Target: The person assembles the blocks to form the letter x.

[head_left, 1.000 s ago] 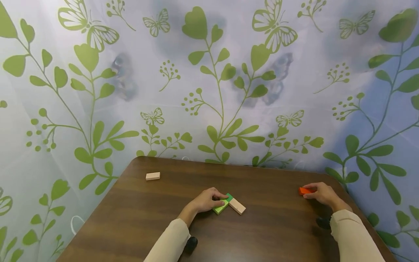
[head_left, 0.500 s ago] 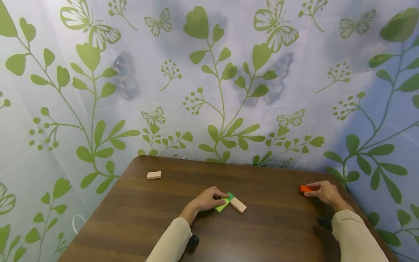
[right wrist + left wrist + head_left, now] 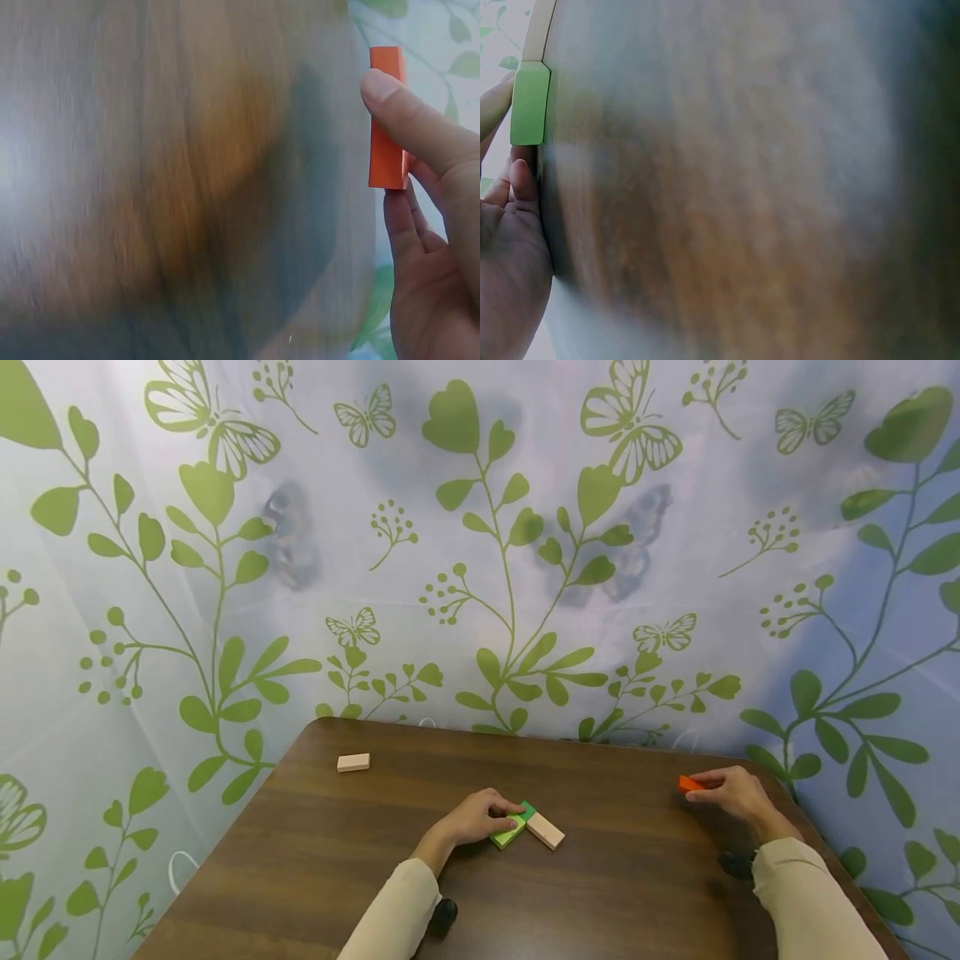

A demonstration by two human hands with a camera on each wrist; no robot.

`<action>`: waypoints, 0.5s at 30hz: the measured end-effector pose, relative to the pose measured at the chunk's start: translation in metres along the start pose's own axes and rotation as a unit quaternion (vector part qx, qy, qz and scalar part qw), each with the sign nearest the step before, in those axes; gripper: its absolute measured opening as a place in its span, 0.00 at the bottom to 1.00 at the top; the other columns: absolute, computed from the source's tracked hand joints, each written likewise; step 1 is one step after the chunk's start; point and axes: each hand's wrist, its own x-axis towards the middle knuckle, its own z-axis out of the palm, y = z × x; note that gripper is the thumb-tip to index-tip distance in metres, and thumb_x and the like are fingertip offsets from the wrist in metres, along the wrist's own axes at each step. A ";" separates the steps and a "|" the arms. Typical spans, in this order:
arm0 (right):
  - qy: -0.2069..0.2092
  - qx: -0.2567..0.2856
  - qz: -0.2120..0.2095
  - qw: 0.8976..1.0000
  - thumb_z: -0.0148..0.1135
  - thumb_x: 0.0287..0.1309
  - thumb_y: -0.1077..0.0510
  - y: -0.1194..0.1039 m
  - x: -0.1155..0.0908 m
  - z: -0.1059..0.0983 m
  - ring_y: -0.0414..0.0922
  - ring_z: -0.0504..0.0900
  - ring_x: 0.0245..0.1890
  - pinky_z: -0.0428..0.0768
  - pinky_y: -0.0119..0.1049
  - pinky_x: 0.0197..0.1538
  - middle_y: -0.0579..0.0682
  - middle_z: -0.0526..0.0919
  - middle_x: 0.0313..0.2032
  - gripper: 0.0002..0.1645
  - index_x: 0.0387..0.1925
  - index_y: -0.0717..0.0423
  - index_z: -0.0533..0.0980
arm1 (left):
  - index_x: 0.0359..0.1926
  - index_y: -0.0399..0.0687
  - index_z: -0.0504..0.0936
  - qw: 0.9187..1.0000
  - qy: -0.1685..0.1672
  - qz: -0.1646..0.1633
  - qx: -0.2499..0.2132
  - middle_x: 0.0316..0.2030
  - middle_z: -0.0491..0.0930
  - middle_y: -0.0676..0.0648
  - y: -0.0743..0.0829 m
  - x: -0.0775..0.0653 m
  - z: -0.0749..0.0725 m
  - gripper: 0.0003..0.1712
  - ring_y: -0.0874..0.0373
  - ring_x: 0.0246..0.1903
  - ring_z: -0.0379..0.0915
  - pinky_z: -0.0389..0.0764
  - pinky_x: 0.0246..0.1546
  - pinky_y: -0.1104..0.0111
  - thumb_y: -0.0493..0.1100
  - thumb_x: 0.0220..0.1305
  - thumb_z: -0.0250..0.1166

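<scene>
My right hand pinches an orange wooden block between thumb and fingers near the right side of the table. In the right wrist view the thumb lies across the long face of the orange block. At the middle of the table my left hand grips a light green block, its fingers partly covering it. Against the far end of that block is a dark green block, with a plain wooden block angled off it toward the lower right. The left wrist view shows the green block by the fingertips.
Another plain wooden block lies alone at the table's back left. The brown table ends at a rounded back edge, just before a hanging cloth printed with leaves and butterflies.
My right hand has lifted the orange block slightly and shifted it a little to the left. The left hand and the blocks by it keep their places.
</scene>
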 end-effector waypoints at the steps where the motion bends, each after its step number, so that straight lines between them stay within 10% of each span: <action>1: 0.000 -0.001 -0.006 1.000 0.81 0.54 0.46 -0.003 0.001 0.002 0.57 0.82 0.40 0.78 0.47 0.39 0.66 0.86 0.43 0.32 0.50 0.68 0.85 | 0.61 0.51 0.86 1.000 0.000 0.000 -0.003 0.46 0.76 0.54 0.000 0.000 0.000 0.18 0.61 0.43 0.72 0.75 0.47 0.64 0.43 0.72 0.68; 15: -0.006 0.015 -0.059 0.998 0.81 0.54 0.50 -0.041 0.017 0.031 0.50 0.81 0.35 0.78 0.44 0.36 0.59 0.87 0.40 0.27 0.49 0.66 0.86 | 0.59 0.52 0.87 1.000 0.000 -0.001 -0.005 0.45 0.76 0.54 -0.003 0.000 0.000 0.17 0.62 0.43 0.73 0.75 0.46 0.65 0.44 0.72 0.69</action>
